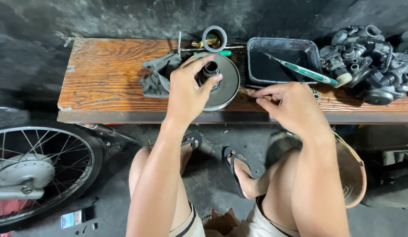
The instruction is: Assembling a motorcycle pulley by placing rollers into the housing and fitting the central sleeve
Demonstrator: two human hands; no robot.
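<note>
My left hand (186, 90) grips the dark hub at the middle of a round grey metal pulley disc (226, 83) that lies flat on a worn wooden bench (107, 74). My right hand (289, 105) hovers at the bench's front edge, to the right of the disc, thumb and forefinger pinched on a thin metal piece (261, 97) that is mostly hidden. I am seated, knees under the bench, feet in black sandals.
A grey rag (156, 77) lies left of the disc. Behind it sit a metal ring (214, 38) and tools. A black tray (256, 61) holds dark liquid and a green-handled brush (309, 72). Several carburettor parts (370, 57) pile at the right. A spoked wheel (37, 171) stands lower left.
</note>
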